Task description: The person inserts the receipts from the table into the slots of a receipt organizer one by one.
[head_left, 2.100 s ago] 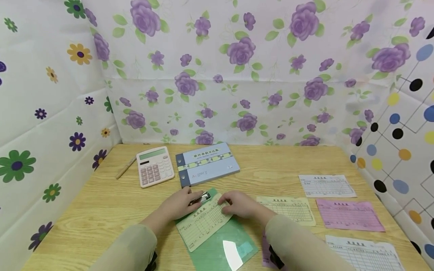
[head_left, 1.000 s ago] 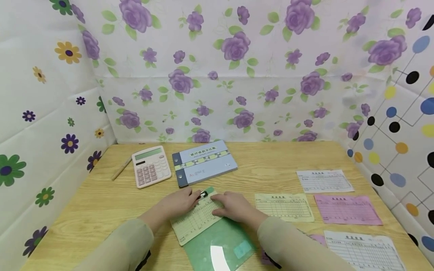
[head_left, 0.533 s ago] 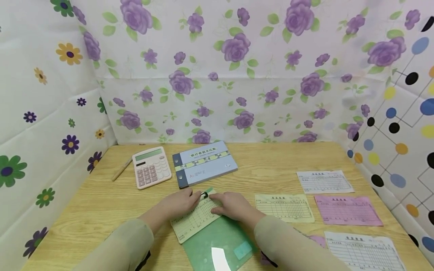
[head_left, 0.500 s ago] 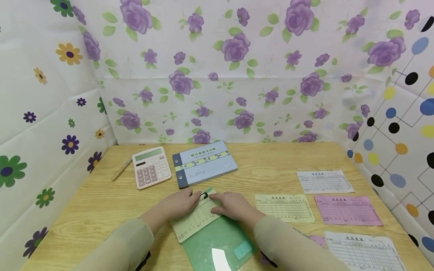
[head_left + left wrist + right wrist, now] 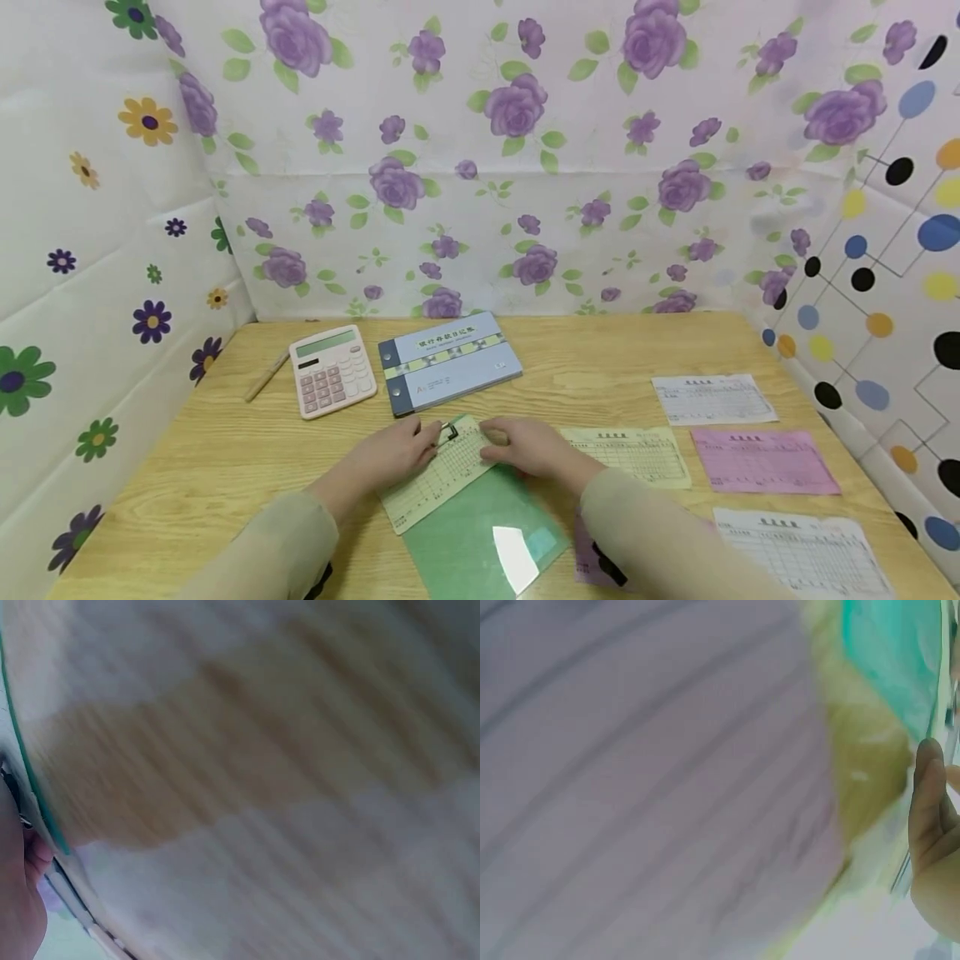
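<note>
A translucent green clip folder (image 5: 457, 550) lies slanted in front of me, with a yellow printed slip (image 5: 438, 487) over its upper part. The slip's upper edge sits at the black and silver clip (image 5: 448, 432). My left hand (image 5: 397, 452) pinches the clip, its thumb and fingers around the lever; the undersides of those fingers are hidden. At the slip's right edge, my right hand (image 5: 528, 446) touches the paper with fairly straight fingers, thumb apart. In the right wrist view, its fingers (image 5: 928, 769) meet the folder's corner. The left wrist view shows mostly blurred tabletop.
Behind the folder lie a blue account book (image 5: 450, 358), a pink calculator (image 5: 332, 371) and a pen (image 5: 267, 377). To the right are another yellow slip (image 5: 637, 457), a pink slip (image 5: 763, 462) and white slips (image 5: 714, 400). A purple-pink slip (image 5: 592, 562) is partly under my right forearm.
The yellow slip has slid up and left to the clip. Within the last half second, my right hand has shifted right, from on top of the slip to its right edge.
</note>
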A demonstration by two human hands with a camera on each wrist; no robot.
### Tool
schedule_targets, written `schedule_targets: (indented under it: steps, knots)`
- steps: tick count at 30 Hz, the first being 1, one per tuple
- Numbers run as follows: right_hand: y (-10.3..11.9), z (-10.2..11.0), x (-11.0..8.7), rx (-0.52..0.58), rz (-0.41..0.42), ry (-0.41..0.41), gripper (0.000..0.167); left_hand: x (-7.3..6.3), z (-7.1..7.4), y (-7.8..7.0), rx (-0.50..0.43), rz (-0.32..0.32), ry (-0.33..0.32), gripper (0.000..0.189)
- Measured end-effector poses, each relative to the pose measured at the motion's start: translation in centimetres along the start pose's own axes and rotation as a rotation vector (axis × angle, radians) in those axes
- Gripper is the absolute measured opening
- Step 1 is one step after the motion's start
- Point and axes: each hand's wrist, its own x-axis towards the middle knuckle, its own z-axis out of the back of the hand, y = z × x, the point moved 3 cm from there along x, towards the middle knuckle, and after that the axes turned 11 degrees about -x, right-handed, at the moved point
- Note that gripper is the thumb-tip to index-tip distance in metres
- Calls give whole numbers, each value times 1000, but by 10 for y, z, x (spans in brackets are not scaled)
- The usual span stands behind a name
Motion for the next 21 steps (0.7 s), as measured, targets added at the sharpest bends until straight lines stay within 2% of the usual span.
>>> schedule_targets:
  steps: [6,15,21]
  knots:
    - [-42,24,-30,32,-73,2,53,-3,-3,1,-2,-4,-24,36]
    - [-108,48,-77,-69,-51,-39,52,-3,-6,5,8,28,-13,39]
    - [-134,57,-101,-95,-84,-53,53,-3,-5,3,-3,10,-13,44]
